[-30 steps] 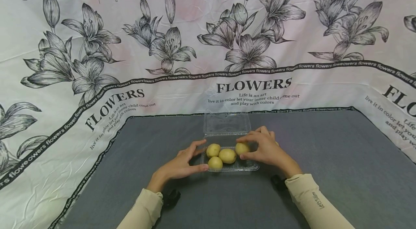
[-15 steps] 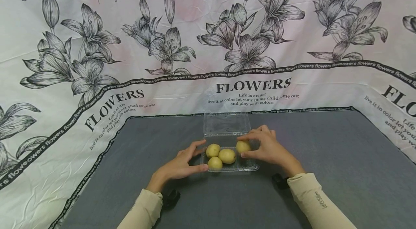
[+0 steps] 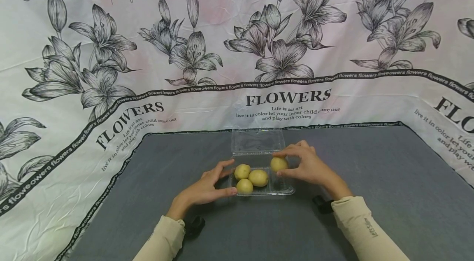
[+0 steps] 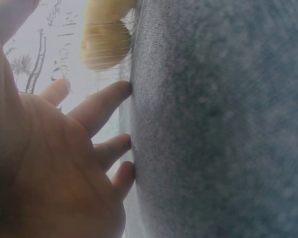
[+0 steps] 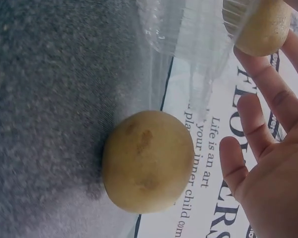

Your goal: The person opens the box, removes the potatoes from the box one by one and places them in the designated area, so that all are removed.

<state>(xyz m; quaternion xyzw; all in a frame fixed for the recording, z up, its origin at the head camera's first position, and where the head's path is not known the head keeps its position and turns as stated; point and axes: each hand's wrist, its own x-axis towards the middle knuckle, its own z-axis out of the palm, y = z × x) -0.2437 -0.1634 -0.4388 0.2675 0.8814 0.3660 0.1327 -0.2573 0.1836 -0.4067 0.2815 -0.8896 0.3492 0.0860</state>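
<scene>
A clear plastic clamshell box (image 3: pixel 283 190) lies with its lid (image 3: pixel 258 141) folded back. Three yellow potatoes, one at the middle (image 3: pixel 258 178), sit in its left part. Above the box's right part my right hand (image 3: pixel 309 166) pinches another potato (image 3: pixel 279 164) between thumb and fingers; this potato (image 5: pixel 264 29) also shows at the top of the right wrist view. My left hand (image 3: pixel 207 185) is spread at the box's left end, fingers fairly straight. In the left wrist view its fingertips reach the cloth. A potato with brown spots (image 5: pixel 148 161) rests on the table below my right hand, hidden in the head view.
Grey cloth (image 3: pixel 177 154) covers the table. A white curtain printed with flowers (image 3: pixel 289 59) hangs right behind it, close to the box lid. Dark wrist devices (image 3: pixel 195 227) sit under both wrists.
My right hand has shifted slightly right and up, carrying the pinched potato away from the others and higher over the box. My left hand and the three potatoes have stayed put.
</scene>
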